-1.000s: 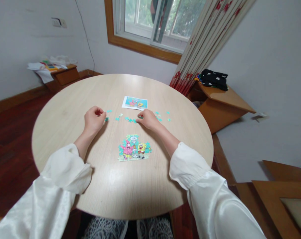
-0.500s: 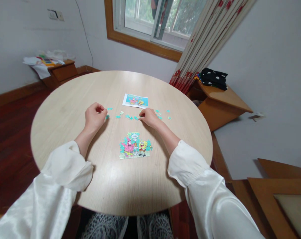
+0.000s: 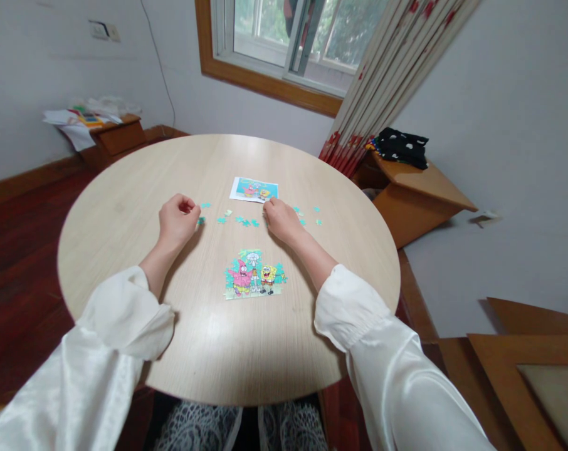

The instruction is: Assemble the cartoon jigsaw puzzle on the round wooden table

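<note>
Reading left to right, the left hand is at the counter, well apart from the right, with fingers curled toward the thumb. One teal jigsaw piece sits at its fingertips; another loose piece lies just beyond them. Between the hands, a scattered row of loose pieces is unplaced. On the near side of both hands, between the forearms, lies the joined SpongeBob jigsaw section: three figures and a straight bottom edge are assembled, while the upper and right outlines are stepped. Judged by this, mainly background is left. A printed reference card lies beyond the hands, nearer the right hand, whose fingers are bent. Right of that hand, further pieces are unplaced.

Visibility limits: left fingertips, grip on the teal piece cannot be confirmed; right fingertips, turned away, so a held piece cannot be confirmed; reference card, contact with the right hand cannot be told; prints on loose pieces, too small to read.
</note>
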Available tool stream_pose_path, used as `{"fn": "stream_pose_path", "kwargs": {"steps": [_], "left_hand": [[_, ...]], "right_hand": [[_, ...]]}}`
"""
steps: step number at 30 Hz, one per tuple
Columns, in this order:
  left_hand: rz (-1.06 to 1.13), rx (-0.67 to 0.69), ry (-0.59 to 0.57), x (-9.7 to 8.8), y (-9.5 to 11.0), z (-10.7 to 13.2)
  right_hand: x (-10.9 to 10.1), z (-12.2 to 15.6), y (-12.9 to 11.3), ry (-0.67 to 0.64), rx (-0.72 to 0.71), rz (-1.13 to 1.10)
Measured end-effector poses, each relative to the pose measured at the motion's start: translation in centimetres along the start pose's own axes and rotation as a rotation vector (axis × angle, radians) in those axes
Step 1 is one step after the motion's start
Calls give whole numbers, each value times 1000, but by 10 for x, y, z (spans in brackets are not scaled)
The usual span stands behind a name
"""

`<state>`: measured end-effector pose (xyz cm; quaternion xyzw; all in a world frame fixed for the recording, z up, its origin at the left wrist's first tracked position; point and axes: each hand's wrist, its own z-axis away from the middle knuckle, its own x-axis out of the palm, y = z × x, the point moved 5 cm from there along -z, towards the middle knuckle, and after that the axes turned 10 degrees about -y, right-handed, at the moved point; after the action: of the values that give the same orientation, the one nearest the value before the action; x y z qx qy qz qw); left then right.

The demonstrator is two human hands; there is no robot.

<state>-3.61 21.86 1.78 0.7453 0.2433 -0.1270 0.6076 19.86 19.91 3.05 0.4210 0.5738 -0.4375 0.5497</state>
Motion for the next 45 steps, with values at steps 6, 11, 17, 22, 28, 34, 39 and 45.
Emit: {"fn": "stream_pose_path", "kwargs": {"steps": [6,11,17,22,28,34,39,45], "left_hand": [[18,1,1,0,2,1],[-9,73,-58,9,11,8],[-115,643,-501,46,63,63],[-141,913,-907,75,81,108],[-226,991,-1028,82,79,119],[-229,984,-1026,81,79,120],[-223,973,-1036,81,79,120],[-195,964,-1043,81,79,119]], "right_hand": [[-12,79,0,266,-259,-395],[-1,168,-18,356,-367,-411],[15,203,-28,427,-387,-238],[19,207,-28,430,-363,-158],[11,202,-35,429,-382,-115],[6,196,-38,368,-370,-64],[8,196,-36,365,-343,-101],[6,195,-37,347,-338,-176]]}}
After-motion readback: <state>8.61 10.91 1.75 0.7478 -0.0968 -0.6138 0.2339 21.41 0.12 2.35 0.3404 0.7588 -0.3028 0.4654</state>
